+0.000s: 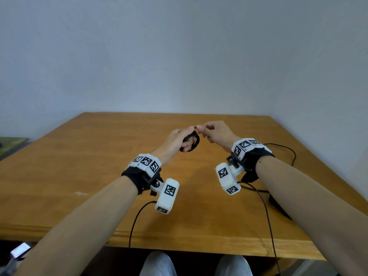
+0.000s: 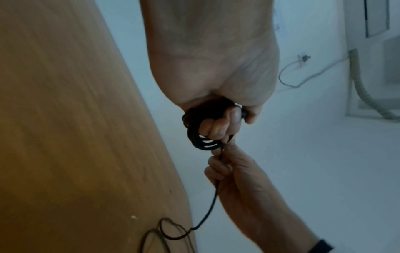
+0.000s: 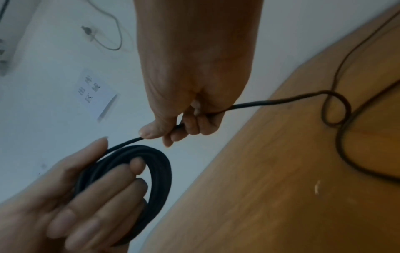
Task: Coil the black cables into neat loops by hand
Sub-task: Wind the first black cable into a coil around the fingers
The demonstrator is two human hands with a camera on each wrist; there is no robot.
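Note:
A black cable is partly wound into a small coil [image 1: 192, 142] held above the middle of the wooden table [image 1: 79, 176]. My left hand [image 1: 185, 140] grips the coil [image 3: 155, 164], with its fingers [image 3: 103, 193] through the loops and the thumb on the outside. Just to its right, my right hand [image 1: 201, 129] pinches the free run of cable [image 3: 259, 102] between thumb and curled fingers, close to the coil [image 2: 199, 138]. The loose remainder [image 1: 289, 151] trails from that hand onto the table at the right, where it forms a small loop [image 3: 335, 109].
A dark flat object [image 1: 278, 206] lies near the table's right edge. Thin leads [image 1: 135, 222] hang from both wrist cameras over the front edge. Walls close off the table at the back and right. A phone [image 1: 20, 251] sits at the lower left.

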